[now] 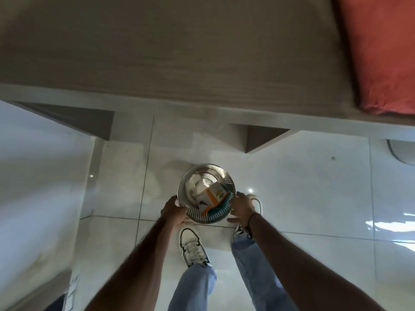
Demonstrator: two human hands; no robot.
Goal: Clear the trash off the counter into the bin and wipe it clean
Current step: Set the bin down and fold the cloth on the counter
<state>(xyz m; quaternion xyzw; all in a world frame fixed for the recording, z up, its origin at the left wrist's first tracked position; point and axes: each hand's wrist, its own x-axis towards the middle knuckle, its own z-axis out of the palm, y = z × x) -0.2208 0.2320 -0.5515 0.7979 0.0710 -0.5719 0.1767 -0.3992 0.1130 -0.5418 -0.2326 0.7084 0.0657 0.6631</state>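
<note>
Daylight glares off the glossy white tiled floor (314, 198) near its right edge. The grey woodgrain surface (179, 52) lies dim and motion-blurred. Straight lines bow toward the frame edges.

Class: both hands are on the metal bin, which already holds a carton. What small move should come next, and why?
Probably let go of the bin and straighten up towards the counter. The left hand and right hand grip its rim on either side, the carton already lies inside, and the wiping is still to do.

Silver perforated bin (208, 217), orange-white carton (212, 196)
</note>
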